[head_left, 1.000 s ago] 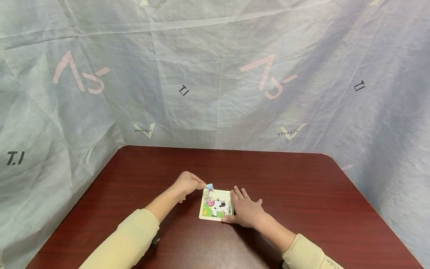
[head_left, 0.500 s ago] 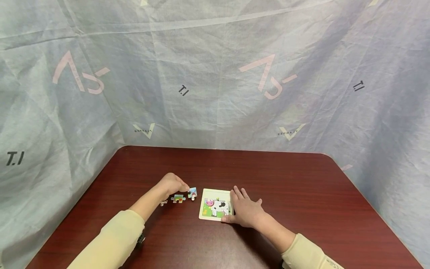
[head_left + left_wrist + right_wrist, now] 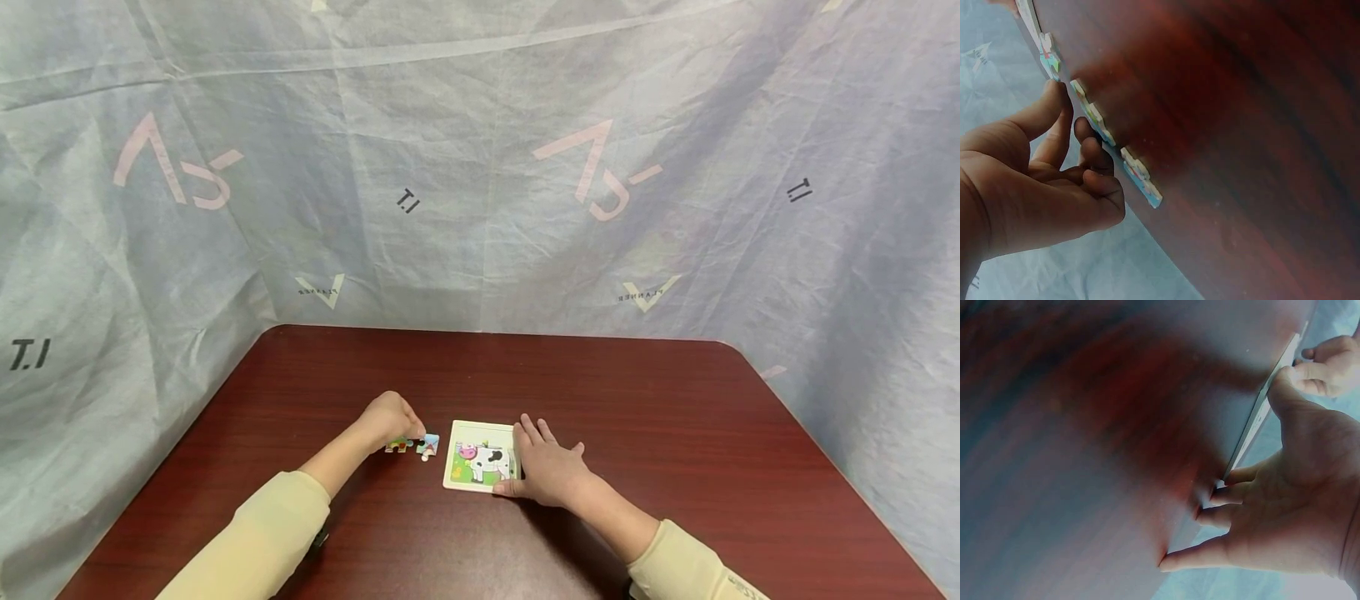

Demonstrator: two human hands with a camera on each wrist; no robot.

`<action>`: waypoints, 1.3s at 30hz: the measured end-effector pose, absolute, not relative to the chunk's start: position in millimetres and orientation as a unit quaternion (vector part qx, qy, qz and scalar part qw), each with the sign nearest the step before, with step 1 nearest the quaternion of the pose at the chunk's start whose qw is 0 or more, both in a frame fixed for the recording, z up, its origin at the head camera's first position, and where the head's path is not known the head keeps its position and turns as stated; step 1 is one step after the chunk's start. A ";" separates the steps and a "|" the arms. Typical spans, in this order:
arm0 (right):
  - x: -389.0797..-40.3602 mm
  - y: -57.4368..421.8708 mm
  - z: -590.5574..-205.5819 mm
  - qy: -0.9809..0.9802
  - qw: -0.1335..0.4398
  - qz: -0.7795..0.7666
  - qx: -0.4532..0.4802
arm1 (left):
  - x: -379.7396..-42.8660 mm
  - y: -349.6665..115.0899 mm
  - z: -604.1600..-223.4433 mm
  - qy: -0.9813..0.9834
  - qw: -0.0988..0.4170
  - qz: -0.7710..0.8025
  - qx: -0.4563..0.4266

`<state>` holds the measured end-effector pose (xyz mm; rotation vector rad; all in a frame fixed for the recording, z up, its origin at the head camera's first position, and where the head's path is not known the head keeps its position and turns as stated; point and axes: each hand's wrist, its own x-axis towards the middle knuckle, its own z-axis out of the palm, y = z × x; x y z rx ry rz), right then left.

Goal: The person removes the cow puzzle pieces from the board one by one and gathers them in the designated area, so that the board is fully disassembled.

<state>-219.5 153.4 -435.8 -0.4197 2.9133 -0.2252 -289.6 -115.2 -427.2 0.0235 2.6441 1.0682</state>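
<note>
In the head view my left hand (image 3: 390,418) is left of the puzzle tray (image 3: 447,475), thumb and forefinger pinching the edge of a blue-topped puzzle piece (image 3: 428,447). The left wrist view shows the fingertips meeting at that piece, the other fingers curled. Two more pieces lie in a row beside the hand, a green one (image 3: 1092,114) and a blue one (image 3: 1141,177). Inside the pale-rimmed tray is a cow picture (image 3: 489,461) with a bare strip along its top. My right hand (image 3: 551,467) rests at the tray's right side, fingers spread, thumb on the front rim.
The dark red wooden table (image 3: 600,383) has rounded far corners. Grey printed cloth (image 3: 480,167) hangs behind it and along both sides.
My left hand has carried the piece from the tray's upper left corner leftward, then slightly nearer to me, onto or close to the table. The right hand and tray have stayed put.
</note>
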 end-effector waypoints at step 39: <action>-219.9 152.7 -435.8 0.983 0.101 -0.061 -0.141 | -268.7 -71.1 -429.0 0.894 0.119 0.416 0.118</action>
